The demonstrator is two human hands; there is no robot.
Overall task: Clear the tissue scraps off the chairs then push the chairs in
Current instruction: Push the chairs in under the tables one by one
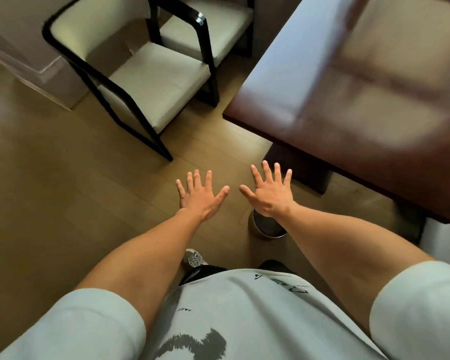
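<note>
Two black-framed chairs with cream cushions stand pulled out from the dark wooden table [361, 105]. The near chair [151, 84] is at upper left, the far chair [208, 29] behind it. I see no tissue scraps on either seat. My left hand [200, 194] and my right hand [268, 190] are stretched out side by side over the floor, palms down, fingers spread, holding nothing. Both hands are well short of the near chair.
A small round bin [266, 226] stands on the wooden floor under my right wrist, beside the table's dark base [299, 167]. A pale wall corner [37, 61] is at left behind the near chair. My shoe [194, 258] shows below.
</note>
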